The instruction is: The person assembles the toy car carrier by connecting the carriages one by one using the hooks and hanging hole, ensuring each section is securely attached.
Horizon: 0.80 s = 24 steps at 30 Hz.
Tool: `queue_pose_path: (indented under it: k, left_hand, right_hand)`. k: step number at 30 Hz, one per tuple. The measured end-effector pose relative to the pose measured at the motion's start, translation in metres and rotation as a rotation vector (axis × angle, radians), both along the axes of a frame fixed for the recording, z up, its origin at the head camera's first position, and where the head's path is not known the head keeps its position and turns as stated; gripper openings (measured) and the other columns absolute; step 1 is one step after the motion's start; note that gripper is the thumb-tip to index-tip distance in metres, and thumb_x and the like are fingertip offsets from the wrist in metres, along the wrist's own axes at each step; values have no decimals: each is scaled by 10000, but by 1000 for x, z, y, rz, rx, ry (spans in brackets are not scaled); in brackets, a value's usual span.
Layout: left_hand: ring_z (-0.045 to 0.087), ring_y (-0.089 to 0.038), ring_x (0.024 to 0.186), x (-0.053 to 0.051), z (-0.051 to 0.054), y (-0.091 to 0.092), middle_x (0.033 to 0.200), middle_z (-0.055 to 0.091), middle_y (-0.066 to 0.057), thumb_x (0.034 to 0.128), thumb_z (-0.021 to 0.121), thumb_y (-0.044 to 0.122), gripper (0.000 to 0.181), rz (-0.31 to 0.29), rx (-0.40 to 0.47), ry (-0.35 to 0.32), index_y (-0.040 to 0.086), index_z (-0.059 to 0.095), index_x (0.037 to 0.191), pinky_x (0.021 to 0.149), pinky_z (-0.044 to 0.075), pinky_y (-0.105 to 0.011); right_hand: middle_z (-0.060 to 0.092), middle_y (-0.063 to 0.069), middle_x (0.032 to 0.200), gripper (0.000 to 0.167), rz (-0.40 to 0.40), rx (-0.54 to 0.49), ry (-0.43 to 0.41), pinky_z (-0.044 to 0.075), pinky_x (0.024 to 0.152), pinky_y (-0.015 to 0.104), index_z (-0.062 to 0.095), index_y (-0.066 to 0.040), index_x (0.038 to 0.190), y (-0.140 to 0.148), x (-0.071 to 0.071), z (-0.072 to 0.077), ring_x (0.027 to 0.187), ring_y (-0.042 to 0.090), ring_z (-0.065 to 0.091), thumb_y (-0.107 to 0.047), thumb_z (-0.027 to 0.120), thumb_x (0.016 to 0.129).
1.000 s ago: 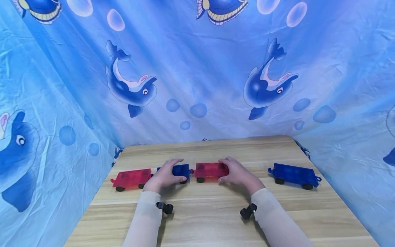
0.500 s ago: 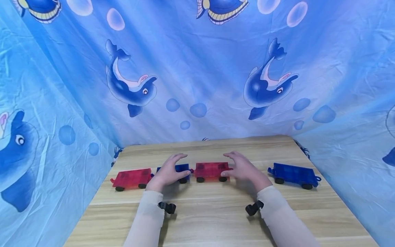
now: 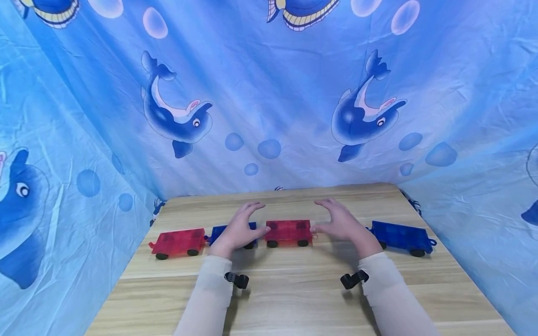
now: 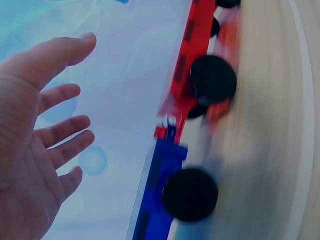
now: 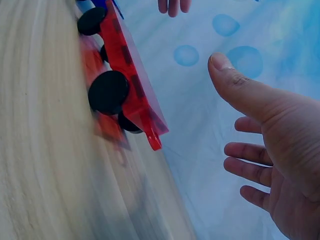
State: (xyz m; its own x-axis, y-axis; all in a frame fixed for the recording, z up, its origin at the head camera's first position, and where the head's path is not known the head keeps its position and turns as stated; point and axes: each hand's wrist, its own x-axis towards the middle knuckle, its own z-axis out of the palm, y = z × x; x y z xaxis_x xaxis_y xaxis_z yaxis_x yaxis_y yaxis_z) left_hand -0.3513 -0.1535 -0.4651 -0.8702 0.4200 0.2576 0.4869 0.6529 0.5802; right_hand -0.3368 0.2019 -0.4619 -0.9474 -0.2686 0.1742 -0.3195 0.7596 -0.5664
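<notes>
Coupling looks done among the left red wagon point(image 3: 178, 242), left blue wagon point(image 4: 154, 187) and middle red wagon point(image 3: 287, 231) on the desk point(image 3: 290, 298); the right blue wagon point(image 3: 401, 237) stands apart, not yet linked. Left hand point(image 3: 240, 228) and right hand point(image 3: 343, 227) hover spread wide near the middle one, holding nothing.

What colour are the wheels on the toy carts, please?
The wheels are black, showing best in the left wrist view.

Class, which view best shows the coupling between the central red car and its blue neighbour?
The left wrist view: the coupling appears large, unobstructed. In the head view, the left hand mostly hides it; at the right wrist view's top edge, it is unclear.
</notes>
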Motion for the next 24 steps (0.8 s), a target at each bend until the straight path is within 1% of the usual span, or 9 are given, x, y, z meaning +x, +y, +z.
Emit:
queue_pose_path:
  k: [4, 8, 12, 17, 20, 24]
  left_hand:
    - [370, -302, 1496, -2, -2, 16, 1620, 412, -24, 929, 788, 484, 755, -40, 14, 0, 302, 460, 1584, 1136, 404, -595]
    - [384, -289, 1488, -1, -6, 31, 1606, 418, 10, 930, 785, 484, 753, -61, 1, 4, 288, 466, 1583, 1139, 415, -567]
    - [384, -299, 1488, 0, -10, 43, 1614, 415, -31, 930, 799, 445, 749, -87, -13, 12, 242, 478, 1576, 1145, 414, -554]
    - [395, -310, 1482, 0, -16, 54, 1610, 421, -58, 929, 805, 438, 738, -115, -37, 20, 225, 493, 1563, 1147, 414, -545]
    - [407, -302, 1473, 0, -19, 60, 1601, 431, -38, 928, 801, 455, 729, -118, -57, 15, 235, 505, 1556, 1142, 423, -540]
    - [406, -284, 1473, 3, -23, 65, 1602, 431, 1, 914, 802, 494, 734, -101, -79, -7, 291, 507, 1555, 1137, 427, -540]
  right_hand:
    - [319, 218, 1660, 920, -21, 6, 0, 294, 1153, 705, 445, -190, 1600, 5, 0, -1, 1518, 490, 262, -502, 865, 843]
    - [316, 206, 1664, 919, -43, 8, -4, 301, 1153, 698, 438, -197, 1603, 11, 0, 0, 1519, 482, 269, -519, 855, 849]
    - [305, 197, 1673, 930, -63, 2, -2, 300, 1155, 696, 428, -206, 1607, 19, -1, 2, 1520, 478, 271, -528, 855, 846]
    - [289, 209, 1677, 948, -78, 5, -4, 304, 1152, 696, 418, -190, 1613, 33, -1, 3, 1513, 489, 279, -543, 848, 846]
    - [293, 236, 1669, 977, -92, 20, -11, 300, 1150, 701, 417, -168, 1610, 44, -2, 2, 1506, 507, 279, -576, 844, 833]
    - [273, 283, 1660, 1031, -109, 40, -29, 286, 1139, 726, 398, -131, 1616, 59, -2, 1, 1491, 549, 265, -624, 830, 820]
